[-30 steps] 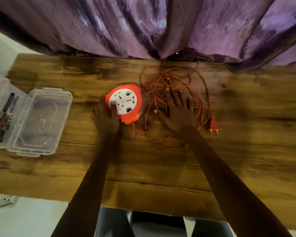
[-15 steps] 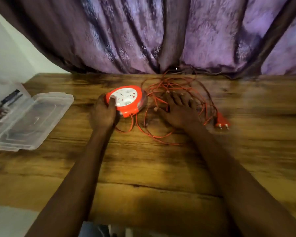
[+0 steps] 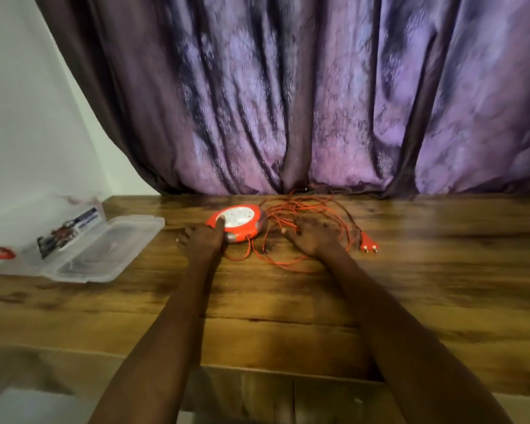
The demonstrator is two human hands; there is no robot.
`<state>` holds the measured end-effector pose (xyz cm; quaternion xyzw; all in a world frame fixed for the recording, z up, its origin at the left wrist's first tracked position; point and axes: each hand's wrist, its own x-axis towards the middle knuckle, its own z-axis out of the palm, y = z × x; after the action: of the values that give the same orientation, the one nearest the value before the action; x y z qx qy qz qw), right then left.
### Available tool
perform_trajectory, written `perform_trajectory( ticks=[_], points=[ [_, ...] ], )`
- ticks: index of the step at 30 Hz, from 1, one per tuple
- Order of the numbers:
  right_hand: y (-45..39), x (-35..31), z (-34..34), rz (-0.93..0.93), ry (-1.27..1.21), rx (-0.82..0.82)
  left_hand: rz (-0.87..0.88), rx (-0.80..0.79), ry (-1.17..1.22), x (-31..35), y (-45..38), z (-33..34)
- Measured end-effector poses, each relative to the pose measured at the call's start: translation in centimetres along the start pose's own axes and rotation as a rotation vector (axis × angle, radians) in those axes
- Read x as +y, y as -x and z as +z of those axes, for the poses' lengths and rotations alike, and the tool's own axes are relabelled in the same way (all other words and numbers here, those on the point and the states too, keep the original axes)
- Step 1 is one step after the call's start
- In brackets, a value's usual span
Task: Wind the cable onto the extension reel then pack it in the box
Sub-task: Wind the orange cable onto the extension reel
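Left hand (image 3: 203, 240) grips the orange extension reel's (image 3: 237, 222) near-left edge, thumb on top; right hand (image 3: 314, 235) lies flat on the loose, limp orange cable (image 3: 291, 261), likely to tangle. Far left, a clear plastic box (image 3: 104, 249) sits open, contents unclear.

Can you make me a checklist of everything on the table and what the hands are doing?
Surface: brown wooden table.
Job's things: round orange-and-white extension reel lying flat; clear plastic box open, at the table's left end.
Clutter: nothing seen.
Hands: left hand grips the reel, thumb on top; right hand rests flat on the cable.
Cables: thin orange cable loose and tangled, unwound; orange plug on the table.
Surroundings: purple curtain, white wall.
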<state>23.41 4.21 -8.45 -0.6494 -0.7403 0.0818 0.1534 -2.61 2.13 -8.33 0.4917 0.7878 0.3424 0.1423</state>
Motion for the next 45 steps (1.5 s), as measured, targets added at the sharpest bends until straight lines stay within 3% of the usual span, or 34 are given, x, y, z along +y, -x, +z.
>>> perform_trajectory(
  ticks=[2, 5, 6, 10, 12, 16, 20, 24, 30, 36, 40, 42, 45],
  points=[
    [0.3, -0.1, 0.1, -0.023, -0.011, 0.033, -0.039, -0.002, 0.203, 0.2, -0.2, -0.1],
    [0.3, 0.1, 0.1, -0.071, -0.006, 0.125, -0.076, -0.143, 0.635, 1.7, -0.3, -0.6],
    [0.3, 0.2, 0.2, -0.100, 0.009, 0.173, -0.047, -0.164, 0.684, 2.3, -0.1, -0.9],
    [0.0, 0.5, 0.1, -0.207, -0.079, 0.353, 0.256, 0.002, 0.764, 5.0, -0.5, -0.7],
    [-0.2, 0.6, -0.3, -0.203, -0.322, 0.399, 0.359, -0.007, 0.825, 6.7, -0.3, -0.5],
    [-0.9, 0.1, -2.0, -0.168, -1.011, 0.336, 0.352, -0.234, 1.079, 9.7, -0.5, 0.1],
    [-2.0, -0.1, -4.3, -0.200, -1.254, 0.338, 0.346, -0.424, 1.188, 11.7, -0.8, 0.5],
    [-2.4, 0.6, -4.7, -0.138, -1.421, 0.316, 0.254, -0.469, 1.259, 11.7, -0.3, 1.5],
    [-2.6, 1.8, -5.3, -0.124, -1.458, 0.440, 0.291, -0.597, 1.123, 9.7, 0.0, 3.1],
    [-2.0, 1.3, -4.8, -0.170, -1.219, 0.517, 0.283, -0.628, 1.135, 9.6, 0.5, 2.3],
    [-0.6, 1.8, -5.0, -0.414, -0.316, 0.750, 0.257, -0.532, 1.230, 9.7, 1.0, 2.3],
    [-0.3, 1.6, -5.4, -0.562, 0.013, 0.722, 0.232, -0.507, 1.258, 9.8, 1.0, 1.8],
    [-0.1, 0.9, -6.3, -0.712, 0.296, 0.601, 0.245, -0.526, 1.196, 9.4, 0.5, 1.0]
  ],
)
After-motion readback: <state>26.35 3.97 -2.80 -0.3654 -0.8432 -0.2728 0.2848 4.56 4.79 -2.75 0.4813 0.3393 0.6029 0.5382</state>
